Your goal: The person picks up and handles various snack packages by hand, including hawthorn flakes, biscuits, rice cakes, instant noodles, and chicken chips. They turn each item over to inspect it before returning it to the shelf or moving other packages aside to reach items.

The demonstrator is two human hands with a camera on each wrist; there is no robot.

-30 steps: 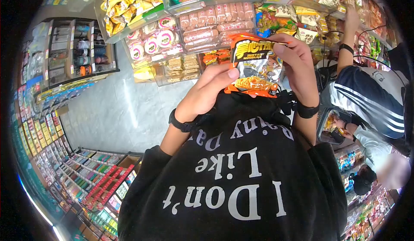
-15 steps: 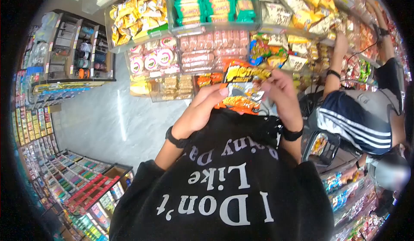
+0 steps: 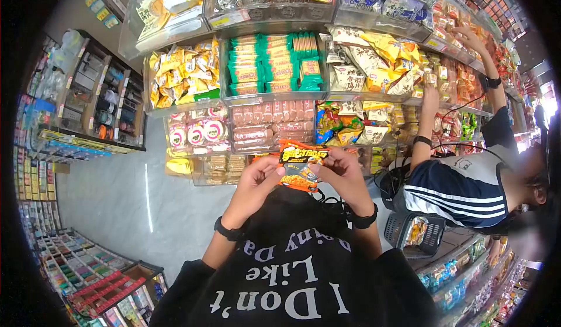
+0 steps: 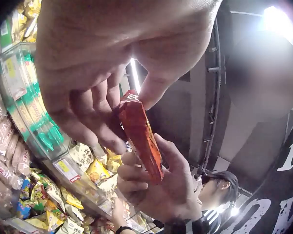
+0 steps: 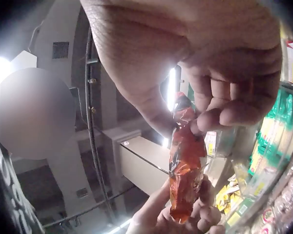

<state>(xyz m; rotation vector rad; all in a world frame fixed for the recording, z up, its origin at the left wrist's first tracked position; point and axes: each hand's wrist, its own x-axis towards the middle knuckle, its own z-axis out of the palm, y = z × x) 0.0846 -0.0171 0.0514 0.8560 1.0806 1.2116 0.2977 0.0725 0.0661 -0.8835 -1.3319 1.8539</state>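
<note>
A small orange instant-noodle packet (image 3: pixel 300 172), with yellow lettering on a black band, is held up before the chest with its printed face towards the head camera. My left hand (image 3: pixel 255 184) pinches its left edge between thumb and fingers. On the opposite edge my right hand (image 3: pixel 346 178) pinches it the same way, thumb across the front. Both wrist views catch the packet edge-on, as a narrow orange strip (image 4: pixel 142 139) and a crinkled orange side (image 5: pixel 185 165) stretched between the two hands.
Clear bins ahead hold green-wrapped wafers (image 3: pixel 274 64), yellow snack bags (image 3: pixel 184 73) and pink-brown packaged rolls (image 3: pixel 272 122). To the right a person in striped dark clothing (image 3: pixel 461 192) reaches towards the shelves, near a grey basket (image 3: pixel 418 233). Grey floor (image 3: pixel 140 192) lies left.
The head view has tilted up, showing more of the upper bins. Both hands and the noodle packet sit lower and further left in the picture. Both hands still grip the packet.
</note>
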